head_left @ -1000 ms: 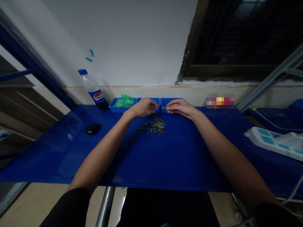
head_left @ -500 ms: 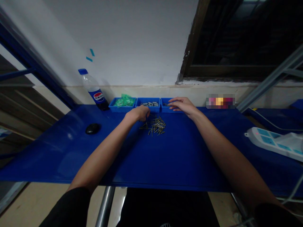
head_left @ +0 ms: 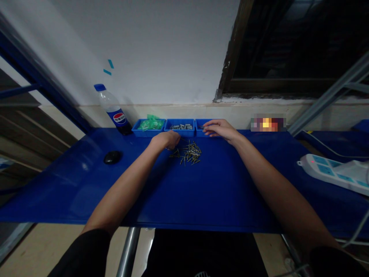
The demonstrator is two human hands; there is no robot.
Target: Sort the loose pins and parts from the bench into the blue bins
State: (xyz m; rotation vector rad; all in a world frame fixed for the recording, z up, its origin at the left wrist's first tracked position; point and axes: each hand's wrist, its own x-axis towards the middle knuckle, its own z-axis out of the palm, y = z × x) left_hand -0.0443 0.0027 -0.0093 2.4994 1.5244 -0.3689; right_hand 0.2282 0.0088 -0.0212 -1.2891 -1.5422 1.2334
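My left hand [head_left: 169, 140] is closed just in front of the middle blue bin [head_left: 180, 133], beside a loose pile of thin brass-coloured metal pins [head_left: 191, 153] on the table. Whatever its curled fingers hold is hidden. Over the right blue bin [head_left: 199, 133] reaches my right hand [head_left: 222, 130], its fingertips drawn together at a thin metal piece [head_left: 202, 127]. I cannot make out whether that piece is in the fingers or lying in the bin. Short grey metal pieces [head_left: 181, 127] lie in the middle bin.
A left blue bin [head_left: 148, 134] holds green plastic packets [head_left: 151, 123]. Left of it stands a cola bottle [head_left: 117, 113], with a black computer mouse [head_left: 112, 157] nearer me. On the right lies a white power strip [head_left: 325, 169]; a blurred-out item [head_left: 268, 123] stands by the wall.
The right hand has shifted slightly left over the right bin, its fingers closer together. My left hand has moved a little left and down. The pile of pins looks the same.
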